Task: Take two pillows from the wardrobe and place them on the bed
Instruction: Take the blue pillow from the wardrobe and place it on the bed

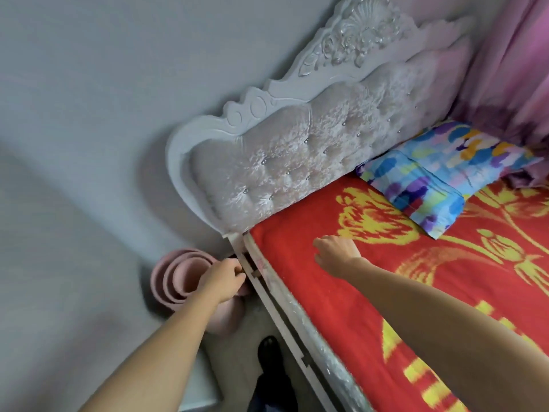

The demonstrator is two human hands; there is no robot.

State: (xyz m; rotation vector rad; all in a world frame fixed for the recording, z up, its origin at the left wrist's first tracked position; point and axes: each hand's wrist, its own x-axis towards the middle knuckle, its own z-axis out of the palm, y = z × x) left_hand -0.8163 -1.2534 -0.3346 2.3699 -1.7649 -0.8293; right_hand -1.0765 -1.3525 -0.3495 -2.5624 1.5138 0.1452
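Our left hand [224, 279] curls at the bed [341, 292] edge, our right hand [337, 252] spreads empty over bare blanket, pillows [439, 176] far right.

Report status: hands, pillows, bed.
Left hand at the bed rail, fingers curled, grip unclear. Right hand open, empty, over red blanket. Two colourful pillows overlapping by headboard. Nothing in the way.

Soft daylight, motion blur, wide-angle edge distortion

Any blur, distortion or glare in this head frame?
Head view: wide-angle bending curves the white bed rail; the left wall area smears with blur; the tufted velvet headboard glints softly; the red-and-yellow blanket and blue patterned pillows are evenly lit.
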